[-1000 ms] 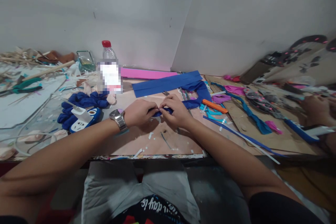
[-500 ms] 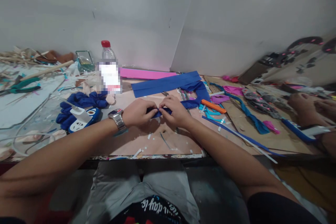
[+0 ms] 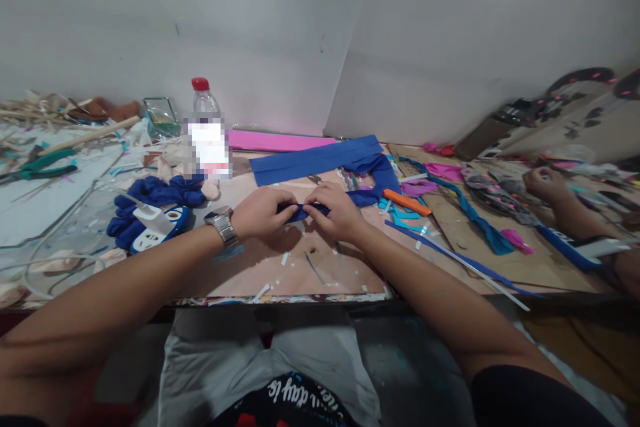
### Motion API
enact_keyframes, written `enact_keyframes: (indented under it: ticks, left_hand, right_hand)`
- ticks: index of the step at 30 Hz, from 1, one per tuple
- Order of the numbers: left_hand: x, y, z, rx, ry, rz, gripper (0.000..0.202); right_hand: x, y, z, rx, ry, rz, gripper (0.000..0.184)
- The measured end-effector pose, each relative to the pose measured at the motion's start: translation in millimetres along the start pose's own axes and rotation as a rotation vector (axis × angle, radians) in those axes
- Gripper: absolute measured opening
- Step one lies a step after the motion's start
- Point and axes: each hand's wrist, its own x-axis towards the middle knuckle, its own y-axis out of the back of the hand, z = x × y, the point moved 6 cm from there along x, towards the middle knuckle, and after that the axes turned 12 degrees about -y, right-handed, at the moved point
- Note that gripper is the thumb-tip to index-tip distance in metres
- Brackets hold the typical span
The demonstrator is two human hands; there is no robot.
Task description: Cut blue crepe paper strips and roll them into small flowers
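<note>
Between both hands runs a narrow dark blue fabric strip [image 3: 299,215], low over the worktable [image 3: 340,273]. My left hand [image 3: 261,212] pinches it between thumb and fingers. Close beside it, my right hand [image 3: 336,212] pinches the same strip, the thumbs nearly touching. The strip continues rightward from under my right hand to a blue fabric heap [image 3: 383,177]. Just beyond my fingers lie the tips of a dark pointed tool [image 3: 315,179], mostly hidden. A flat blue fabric band [image 3: 317,159] lies behind the hands.
At left are a white and blue power strip [image 3: 160,230], gathered blue fabric [image 3: 170,190], a red-capped bottle [image 3: 206,103] and green-handled pliers [image 3: 47,165]. An orange cutter [image 3: 407,203] and fabric scraps lie right. Another person's hand [image 3: 547,185] is at the far right.
My hands stay pinched on the strip, with only slight finger movement. At the far right, the other person's hands have separated, one moving left and up.
</note>
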Motion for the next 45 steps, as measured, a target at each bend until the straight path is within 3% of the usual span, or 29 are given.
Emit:
enact_keyframes:
  ticks: [13,29,39,45]
  left_hand:
    - [-0.8,1.8,0.3,0.011,0.040,-0.017,0.020]
    - [-2.1,-7.4,-5.8,-0.118,0.064,-0.046,0.037]
    - [-1.9,-12.6,-7.7,-0.312,0.073,-0.061,0.025]
    - [-1.4,-18.0,-17.0,-0.592,0.182,-0.045,0.024]
  right_hand:
    - [1.9,-0.3,1.2,-0.031,-0.005,-0.007,0.011]
    - [-1.3,0.9,-5.7,0.042,0.026,0.035,0.008]
    - [-3.7,3.6,-9.0,0.088,0.063,0.093,0.007]
    - [-4.3,7.9,-14.3,0.098,0.150,0.127,0.007]
